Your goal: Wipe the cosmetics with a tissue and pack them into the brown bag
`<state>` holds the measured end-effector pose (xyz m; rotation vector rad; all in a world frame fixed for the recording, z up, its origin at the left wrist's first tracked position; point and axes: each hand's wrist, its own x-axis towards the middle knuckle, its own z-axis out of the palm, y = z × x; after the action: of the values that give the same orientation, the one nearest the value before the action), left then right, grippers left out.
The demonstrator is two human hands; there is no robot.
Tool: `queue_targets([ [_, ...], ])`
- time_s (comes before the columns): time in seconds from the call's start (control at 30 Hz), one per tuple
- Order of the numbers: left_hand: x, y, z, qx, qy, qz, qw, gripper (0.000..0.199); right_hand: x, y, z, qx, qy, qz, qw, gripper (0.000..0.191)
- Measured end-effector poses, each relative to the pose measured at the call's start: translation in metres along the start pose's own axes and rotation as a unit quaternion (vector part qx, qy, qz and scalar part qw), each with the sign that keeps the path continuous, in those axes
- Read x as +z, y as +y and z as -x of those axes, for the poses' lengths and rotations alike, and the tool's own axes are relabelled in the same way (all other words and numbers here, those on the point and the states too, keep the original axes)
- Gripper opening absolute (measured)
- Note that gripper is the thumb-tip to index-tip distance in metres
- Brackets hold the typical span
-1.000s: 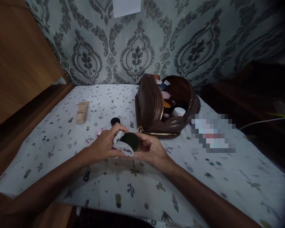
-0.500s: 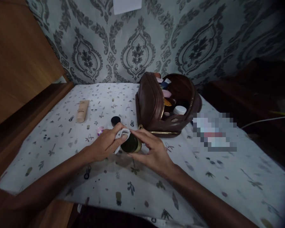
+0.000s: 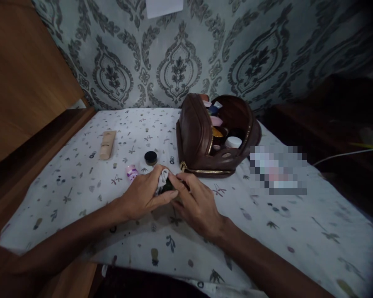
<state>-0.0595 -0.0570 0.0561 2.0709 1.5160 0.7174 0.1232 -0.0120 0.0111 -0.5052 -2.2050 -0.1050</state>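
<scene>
My left hand (image 3: pixel 143 192) grips a crumpled white cloth (image 3: pixel 163 177) and presses it on a dark green jar (image 3: pixel 167 187). Wrapped round the jar's other side is my right hand (image 3: pixel 199 203); most of the jar is hidden by fingers. Just beyond my left hand lies a small purple and white item (image 3: pixel 131 172). A small jar with a black lid (image 3: pixel 151 157) stands a little farther off. The beige tube (image 3: pixel 107 145) is to the left.
An unzipped brown bag (image 3: pixel 194 128) with several items, among them a white-lidded jar (image 3: pixel 233 142), stands at the back. A pixelated object (image 3: pixel 276 170) lies to its right on the patterned cloth (image 3: pixel 136 244). Wooden furniture (image 3: pixel 27 70) borders the left.
My hands have come closer together round the green jar and now cover more of it. The purple item and the black-lidded jar show more fully.
</scene>
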Motion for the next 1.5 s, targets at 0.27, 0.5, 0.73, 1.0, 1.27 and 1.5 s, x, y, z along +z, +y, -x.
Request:
queue_targets([
  [0.27, -0.001, -0.002, -0.001, -0.014, 0.015, 0.079, 0.997, 0.030, 0.003, 0.002, 0.003, 0.036, -0.012, -0.124, 0.992, 0.063],
  [0.5, 0.000, -0.005, -0.001, -0.006, 0.063, 0.097, 0.993, 0.037, 0.002, 0.001, -0.003, 0.112, 0.003, -0.236, 0.965, 0.052],
  [0.73, 0.004, -0.002, 0.002, 0.123, 0.173, -0.073, 0.974, 0.027, 0.000, -0.001, -0.005, 0.122, -0.012, -0.227, 0.966, 0.045],
  [1.0, 0.012, -0.009, 0.000, 0.297, 0.213, -0.153, 0.918, 0.037, 0.004, 0.004, -0.005, 0.208, -0.036, -0.252, 0.944, 0.027],
  [1.27, 0.011, -0.004, -0.002, 0.374, 0.199, -0.165, 0.891, 0.017, 0.004, 0.012, -0.009, 0.280, -0.031, -0.299, 0.912, 0.041],
  [1.5, 0.001, 0.002, 0.005, 0.223, 0.152, -0.072, 0.960, 0.016, 0.001, 0.004, -0.009, 0.210, -0.058, -0.306, 0.927, 0.030],
])
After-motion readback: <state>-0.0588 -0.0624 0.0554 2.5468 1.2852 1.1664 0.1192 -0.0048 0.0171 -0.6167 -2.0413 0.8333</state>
